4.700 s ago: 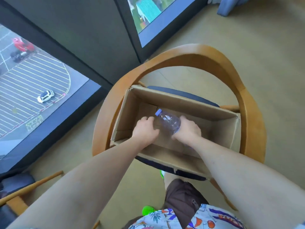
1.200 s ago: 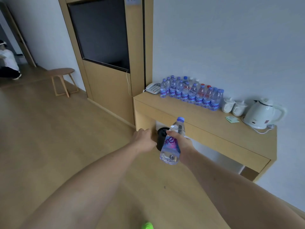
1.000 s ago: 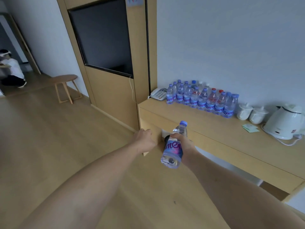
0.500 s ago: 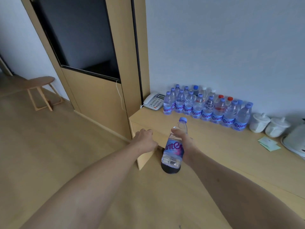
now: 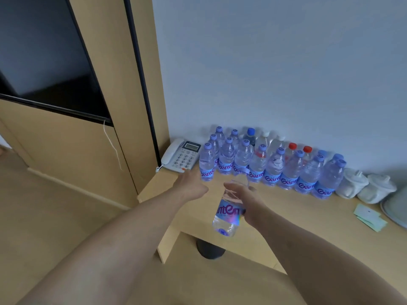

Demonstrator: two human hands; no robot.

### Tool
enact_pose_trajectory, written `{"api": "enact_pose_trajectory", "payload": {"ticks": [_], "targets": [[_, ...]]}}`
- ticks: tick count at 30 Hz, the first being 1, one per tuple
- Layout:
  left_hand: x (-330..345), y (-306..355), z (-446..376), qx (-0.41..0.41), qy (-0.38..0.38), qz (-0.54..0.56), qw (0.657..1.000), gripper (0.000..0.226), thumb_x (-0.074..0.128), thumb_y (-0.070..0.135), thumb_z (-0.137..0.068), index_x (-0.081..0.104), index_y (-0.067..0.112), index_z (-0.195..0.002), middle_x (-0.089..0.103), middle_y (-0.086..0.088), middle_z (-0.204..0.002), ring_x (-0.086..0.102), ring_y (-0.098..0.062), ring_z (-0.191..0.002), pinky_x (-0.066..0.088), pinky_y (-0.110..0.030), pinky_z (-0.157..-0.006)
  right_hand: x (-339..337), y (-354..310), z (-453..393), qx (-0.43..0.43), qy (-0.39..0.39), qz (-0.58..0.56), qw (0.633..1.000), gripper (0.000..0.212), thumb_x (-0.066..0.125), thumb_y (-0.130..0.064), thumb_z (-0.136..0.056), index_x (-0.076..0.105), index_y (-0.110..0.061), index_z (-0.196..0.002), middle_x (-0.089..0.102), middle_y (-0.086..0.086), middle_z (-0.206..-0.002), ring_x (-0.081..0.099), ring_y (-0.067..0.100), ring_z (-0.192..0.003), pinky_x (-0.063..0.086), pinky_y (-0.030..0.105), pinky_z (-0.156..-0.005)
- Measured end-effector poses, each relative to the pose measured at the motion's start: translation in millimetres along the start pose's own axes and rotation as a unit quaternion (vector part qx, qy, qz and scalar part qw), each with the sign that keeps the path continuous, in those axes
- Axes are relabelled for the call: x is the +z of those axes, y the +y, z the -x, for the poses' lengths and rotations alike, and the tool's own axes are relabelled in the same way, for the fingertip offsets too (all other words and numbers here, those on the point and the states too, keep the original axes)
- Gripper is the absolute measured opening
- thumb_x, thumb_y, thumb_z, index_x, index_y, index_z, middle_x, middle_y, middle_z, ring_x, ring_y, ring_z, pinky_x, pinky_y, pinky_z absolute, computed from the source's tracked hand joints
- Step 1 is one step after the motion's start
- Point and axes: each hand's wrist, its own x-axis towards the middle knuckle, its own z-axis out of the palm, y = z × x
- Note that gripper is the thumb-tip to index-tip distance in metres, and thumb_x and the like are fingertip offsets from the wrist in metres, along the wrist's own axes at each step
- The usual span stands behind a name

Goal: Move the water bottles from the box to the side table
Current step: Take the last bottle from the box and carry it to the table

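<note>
Right hand (image 5: 246, 200) grips one water bottle (image 5: 228, 213) round its upper body, fingers curled on it, bottle tilted with base toward camera, held in the air over the front edge of the table (image 5: 286, 219), not yet touching it; left hand (image 5: 190, 183) holds nothing, reaching ahead just in front of the standing bottles (image 5: 271, 166), fingers hard to read from behind, can't tell how far open; step in hand looks like placing the carried bottle; to do it well, bring it upright before lowering, set the base flat on bare table in front of or beside the group, release only once it stands; free left hand can steady the nearest bottle so the row isn't knocked; bottles stand packed and touching, so a sideways bump could topple several; counts: one bottle in hand; standing group roughly seventeen, exact number unsure since back ones overlap; most caps pale purple-blue, two red, one darker blue, a couple whitish; one telephone (image 5: 181, 155) at left end touching the group; two white lidded cups (image 5: 365, 187) at right end; green paper slips (image 5: 370, 217), two or three; kettle edge (image 5: 396, 208) at frame right, one; box not in view.
</note>
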Motion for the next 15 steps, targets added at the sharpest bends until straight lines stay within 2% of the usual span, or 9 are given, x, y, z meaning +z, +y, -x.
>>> {"api": "enact_pose_trajectory", "payload": {"ticks": [2,3,5,7,9,11,15], "targets": [[-16,-3,-33,0.012,-0.003,0.014,1.0,0.031,0.068,0.044,-0.076,0.06,0.025,-0.099,0.062,-0.014,-0.122,0.059,-0.035,-0.112,0.044,-0.033,-0.078,10,-13,-25,-0.02,0.01,0.026,0.999,0.064,0.093,-0.019,-0.067,0.058,-0.008,-0.12,0.074,0.012,-0.108,0.074,0.024,-0.092,0.054,0.03,-0.059],[-21,-5,-47,0.015,-0.002,0.022,1.0,0.028,0.07,0.046,-0.078,0.057,0.024,-0.091,0.064,-0.013,-0.117,0.06,-0.035,-0.107,0.044,-0.034,-0.075,13,-19,-36,-0.029,0.015,0.039,0.999,0.06,0.093,-0.016,-0.066,0.062,-0.005,-0.117,0.076,0.011,-0.102,0.076,0.022,-0.083,0.054,0.028,-0.056],[-24,-10,-70,0.015,-0.002,0.022,1.0,0.033,0.074,0.044,-0.082,0.057,0.018,-0.094,0.065,-0.013,-0.113,0.061,-0.036,-0.105,0.044,-0.035,-0.074,18,-26,-55,-0.045,0.032,0.057,0.997,0.048,0.091,-0.008,-0.066,0.068,-0.004,-0.108,0.078,0.008,-0.088,0.075,0.021,-0.072,0.055,0.026,-0.054],[-23,-17,-88,0.016,-0.003,0.017,1.0,0.035,0.074,0.04,-0.083,0.059,0.013,-0.099,0.065,-0.015,-0.116,0.06,-0.036,-0.106,0.047,-0.037,-0.077,23,-32,-74,-0.054,0.045,0.066,0.995,0.038,0.087,0.0,-0.066,0.071,-0.006,-0.1,0.077,0.006,-0.084,0.073,0.022,-0.074,0.056,0.028,-0.06],[-20,-24,-104,0.015,-0.011,0.008,1.0,0.046,0.073,0.039,-0.083,0.061,0.009,-0.115,0.061,-0.017,-0.123,0.058,-0.037,-0.113,0.05,-0.039,-0.086,29,-39,-90,-0.058,0.05,0.094,0.993,0.04,0.084,0.004,-0.066,0.071,-0.009,-0.101,0.075,0.005,-0.092,0.07,0.021,-0.079,0.054,0.03,-0.068],[-17,-31,-120,0.011,-0.015,0.001,1.0,0.053,0.071,0.039,-0.084,0.058,0.008,-0.125,0.057,-0.018,-0.128,0.055,-0.038,-0.117,0.049,-0.039,-0.088,35,-44,-105,-0.061,0.063,0.152,0.984,0.043,0.085,0.003,-0.063,0.067,-0.014,-0.099,0.072,0.004,-0.095,0.065,0.019,-0.082,0.049,0.03,-0.067],[-13,-40,-146,0.008,-0.015,0.009,1.0,0.047,0.066,0.038,-0.088,0.057,0.009,-0.124,0.057,-0.018,-0.13,0.056,-0.038,-0.117,0.048,-0.038,-0.088,43,-51,-133,-0.071,0.074,0.239,0.966,0.046,0.088,0.001,-0.059,0.066,-0.013,-0.097,0.071,0.01,-0.1,0.064,0.027,-0.089,0.049,0.032,-0.066]]}}
